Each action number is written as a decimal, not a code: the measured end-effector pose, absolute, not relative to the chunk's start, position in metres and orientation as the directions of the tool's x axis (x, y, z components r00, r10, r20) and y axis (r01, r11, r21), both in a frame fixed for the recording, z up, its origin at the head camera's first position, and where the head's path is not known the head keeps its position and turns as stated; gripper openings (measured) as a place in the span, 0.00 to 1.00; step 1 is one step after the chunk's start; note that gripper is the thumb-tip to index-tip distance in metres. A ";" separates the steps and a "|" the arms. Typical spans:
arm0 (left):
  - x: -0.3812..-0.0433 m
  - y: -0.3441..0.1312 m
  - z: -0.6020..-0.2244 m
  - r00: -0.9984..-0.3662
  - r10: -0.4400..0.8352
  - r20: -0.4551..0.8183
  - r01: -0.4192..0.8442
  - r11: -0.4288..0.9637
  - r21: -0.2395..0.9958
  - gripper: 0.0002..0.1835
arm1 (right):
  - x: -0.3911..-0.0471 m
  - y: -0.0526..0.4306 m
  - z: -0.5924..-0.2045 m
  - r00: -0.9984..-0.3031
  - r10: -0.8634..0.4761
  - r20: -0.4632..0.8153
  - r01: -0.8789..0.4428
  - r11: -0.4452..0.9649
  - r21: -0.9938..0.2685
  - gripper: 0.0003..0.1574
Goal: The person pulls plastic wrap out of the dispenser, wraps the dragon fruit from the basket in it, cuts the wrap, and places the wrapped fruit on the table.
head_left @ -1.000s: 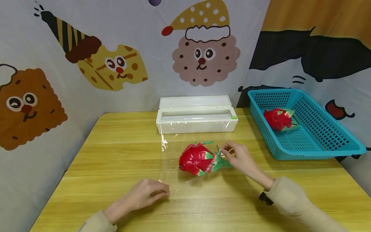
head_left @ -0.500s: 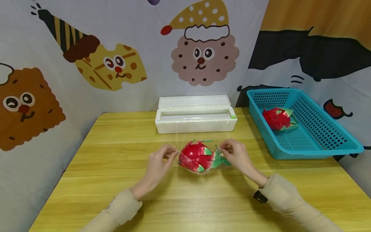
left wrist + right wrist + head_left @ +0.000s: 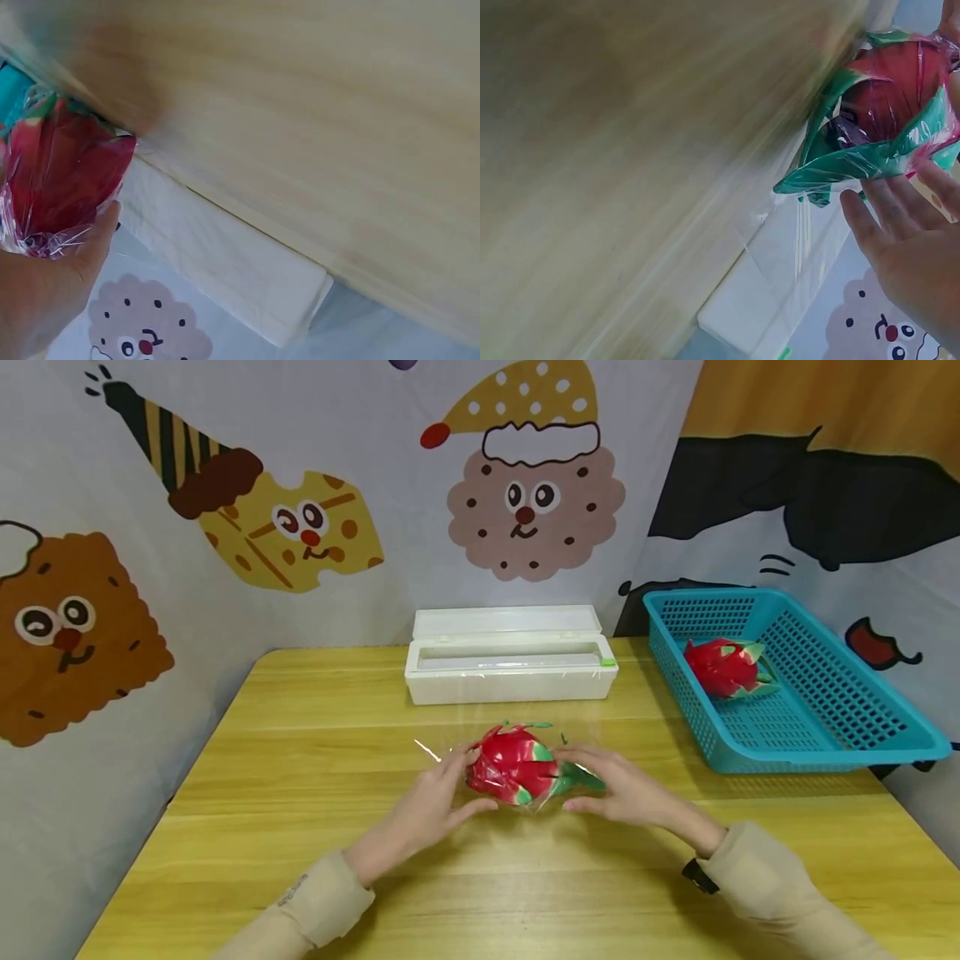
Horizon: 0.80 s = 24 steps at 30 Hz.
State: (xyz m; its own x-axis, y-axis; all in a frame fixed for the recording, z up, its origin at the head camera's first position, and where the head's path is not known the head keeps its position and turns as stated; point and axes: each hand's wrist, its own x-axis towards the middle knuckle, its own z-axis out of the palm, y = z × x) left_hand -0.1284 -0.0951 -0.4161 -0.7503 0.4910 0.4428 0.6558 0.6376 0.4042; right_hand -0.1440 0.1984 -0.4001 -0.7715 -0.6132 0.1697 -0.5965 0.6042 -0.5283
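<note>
A red dragon fruit point(image 3: 512, 767) with green leaf tips lies on the table under clear cling film point(image 3: 832, 161). My left hand point(image 3: 423, 814) rests on its left end, fingers over the upper side and thumb stretched along the front. Crumpled film bunches beside this hand in the left wrist view, where the fruit point(image 3: 71, 169) partly hides the fingers. At the leafy right end, my right hand point(image 3: 626, 789) touches the film with extended fingers, its thumb apart below. The right wrist view shows those fingers point(image 3: 911, 206) spread against the wrapped green leaves.
Behind the fruit stands a white cling film box point(image 3: 510, 685), lid raised, with film running from it towards the fruit. A turquoise basket point(image 3: 825, 752) at the back right holds another dragon fruit point(image 3: 726, 668). A printed cloth point(image 3: 330, 410) hangs behind the table.
My left hand has carried the film's near left corner up to the fruit, then let it go and moved onto the fruit. My right hand has released its pinch on the film and spread its fingers.
</note>
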 end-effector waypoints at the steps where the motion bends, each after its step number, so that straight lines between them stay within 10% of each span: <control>1: -0.129 -0.095 -0.417 -0.762 0.498 0.414 0.646 0.632 0.428 0.42 | -0.144 0.198 -0.400 -0.771 -0.616 0.162 -0.598 0.612 -0.518 0.37; 24: -0.181 -0.090 -0.419 -0.894 0.375 0.246 0.442 0.643 0.626 0.44 | -0.194 0.177 -0.403 -0.855 -0.498 0.146 -0.487 0.673 -0.557 0.24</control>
